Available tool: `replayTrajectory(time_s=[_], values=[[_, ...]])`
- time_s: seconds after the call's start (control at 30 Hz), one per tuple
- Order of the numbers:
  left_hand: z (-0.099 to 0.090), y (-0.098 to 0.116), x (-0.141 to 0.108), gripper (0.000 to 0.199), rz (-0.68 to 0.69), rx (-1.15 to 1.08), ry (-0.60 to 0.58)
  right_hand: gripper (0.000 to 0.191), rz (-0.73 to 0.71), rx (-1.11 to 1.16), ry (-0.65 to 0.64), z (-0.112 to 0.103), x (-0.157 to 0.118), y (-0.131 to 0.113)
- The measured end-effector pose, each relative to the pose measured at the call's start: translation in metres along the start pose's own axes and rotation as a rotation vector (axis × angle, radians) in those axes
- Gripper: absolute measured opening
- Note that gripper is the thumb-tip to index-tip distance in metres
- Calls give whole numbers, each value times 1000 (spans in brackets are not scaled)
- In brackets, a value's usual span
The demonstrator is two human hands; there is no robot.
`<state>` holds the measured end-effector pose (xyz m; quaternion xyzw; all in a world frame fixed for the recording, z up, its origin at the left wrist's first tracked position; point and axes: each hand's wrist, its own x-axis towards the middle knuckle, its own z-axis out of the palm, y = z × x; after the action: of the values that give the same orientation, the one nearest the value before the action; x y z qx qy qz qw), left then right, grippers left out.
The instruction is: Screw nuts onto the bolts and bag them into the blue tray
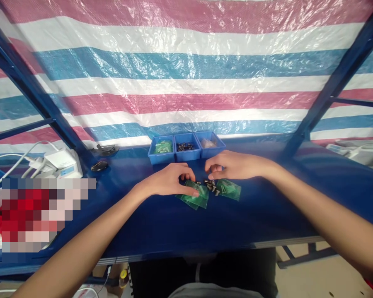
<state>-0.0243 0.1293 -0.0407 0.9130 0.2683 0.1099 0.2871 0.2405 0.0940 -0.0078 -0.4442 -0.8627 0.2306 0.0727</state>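
- Backdrop sheet (186, 66) shows horizontal stripes: pinkish red, white, blue.
- Tabletop (174, 231) is dark blue.
- Three bins (161, 158) are lighter blue.
- Small bags (232, 190) are translucent green.
- Metal pieces (216, 193) look dark, brownish.

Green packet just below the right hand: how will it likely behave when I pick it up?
The green packet will probably flop, since it looks like thin, see-through film lying flat. Its glossy highlights suggest it may be slippery. It could nudge the small metal pieces close beside it if pushed toward them.
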Motion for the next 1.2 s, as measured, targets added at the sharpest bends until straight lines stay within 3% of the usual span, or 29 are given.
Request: replayTrajectory(time_s=[0.1,0.33,0.6,0.77,0.87,1.03,1.2], values=[[-1,0,0,47,-4,-16,-1,20,19,14,-3,0,1,3],[-7,0,-2,40,-16,-51,36,20,-102,57,174,17,13,-6],[-10,3,-2,26,-29,-286,11,36,3,360,264,24,18,-9],[-10,-9,2,29,-59,-453,181,31,42,516,186,25,19,-10],[-7,-14,5,34,-55,-507,284,30,74,581,211,28,20,-13],[1,-9,5,34,-8,-355,375,20,83,626,370,33,24,-15],[5,-7,1,50,67,51,422,17,81,656,478,36,27,-9]])
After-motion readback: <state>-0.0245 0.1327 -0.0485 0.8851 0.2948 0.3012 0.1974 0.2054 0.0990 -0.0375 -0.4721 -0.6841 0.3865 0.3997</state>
